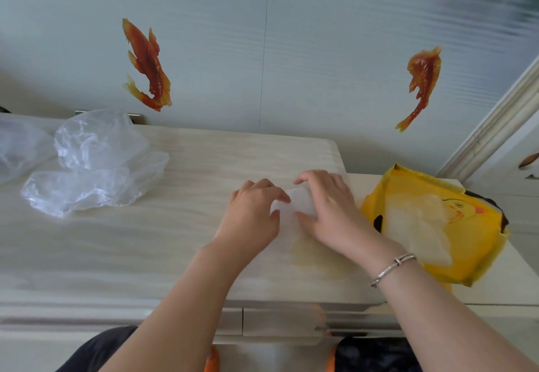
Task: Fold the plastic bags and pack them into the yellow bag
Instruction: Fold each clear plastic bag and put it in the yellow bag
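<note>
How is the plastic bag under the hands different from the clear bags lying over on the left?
The bag under the hands is folded small and flat; the clear bags on the left are crumpled and puffy. Both hands hold the first; nothing touches the others. It looks whitish; they look see-through. All lie on the table.

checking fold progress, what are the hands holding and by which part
Both hands pinch one clear bag on the table: left hand at its left edge, right hand over its right end.
</note>
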`<action>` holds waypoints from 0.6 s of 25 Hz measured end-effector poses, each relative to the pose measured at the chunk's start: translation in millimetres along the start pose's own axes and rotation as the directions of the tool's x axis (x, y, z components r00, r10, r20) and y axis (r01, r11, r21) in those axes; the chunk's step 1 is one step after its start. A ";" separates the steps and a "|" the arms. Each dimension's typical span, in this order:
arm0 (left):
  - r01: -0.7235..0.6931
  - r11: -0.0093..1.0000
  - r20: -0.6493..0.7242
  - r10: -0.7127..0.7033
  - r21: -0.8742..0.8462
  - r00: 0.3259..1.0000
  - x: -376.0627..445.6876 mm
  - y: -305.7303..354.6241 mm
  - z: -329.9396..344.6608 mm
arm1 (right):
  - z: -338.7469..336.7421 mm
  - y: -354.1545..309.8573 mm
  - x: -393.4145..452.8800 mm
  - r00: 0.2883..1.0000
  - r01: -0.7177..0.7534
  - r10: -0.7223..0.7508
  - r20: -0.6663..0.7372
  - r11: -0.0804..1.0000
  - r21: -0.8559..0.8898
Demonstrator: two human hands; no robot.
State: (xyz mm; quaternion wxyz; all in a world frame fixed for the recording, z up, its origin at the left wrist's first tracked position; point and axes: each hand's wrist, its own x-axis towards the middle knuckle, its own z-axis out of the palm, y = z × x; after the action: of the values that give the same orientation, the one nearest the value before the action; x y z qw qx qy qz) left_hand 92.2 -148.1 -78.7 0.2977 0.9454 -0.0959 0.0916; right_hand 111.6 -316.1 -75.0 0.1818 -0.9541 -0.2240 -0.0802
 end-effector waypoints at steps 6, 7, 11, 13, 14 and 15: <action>0.057 0.998 0.086 -0.056 -0.014 0.995 2.5 -4.1 -4.2 | -4.9 -0.5 1.1 0.988 0.150 -0.142 0.065 0.980 -0.132; 0.058 0.998 0.142 -0.057 -0.003 0.988 2.5 -4.0 -7.4 | -4.4 -0.1 1.0 0.988 0.143 -0.134 0.077 0.982 -0.124; 0.031 0.994 0.214 -0.053 0.105 0.975 1.3 4.8 -13.1 | 0.8 -3.1 7.5 0.992 0.122 -0.118 0.033 0.981 -0.151; 0.056 0.996 0.093 -0.063 0.074 0.994 4.3 11.3 -11.6 | -1.2 -8.4 9.6 0.999 0.037 -0.039 -0.018 0.996 -0.078; 0.092 0.996 0.012 -0.092 -0.008 0.996 6.3 16.2 -12.4 | -4.4 -9.9 8.7 0.998 -0.032 0.033 -0.056 0.999 0.014; 0.130 0.984 -0.055 -0.137 -0.119 0.989 9.1 21.3 -13.6 | -8.9 -9.3 6.1 0.990 -0.098 0.111 -0.089 0.986 0.138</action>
State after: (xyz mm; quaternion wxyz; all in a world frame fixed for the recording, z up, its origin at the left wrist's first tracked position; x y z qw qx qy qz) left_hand 94.3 -158.5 -54.0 0.3600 0.9276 -0.0279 0.0954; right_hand 112.1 -309.3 -62.5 0.2595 -0.9454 -0.1693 -0.1011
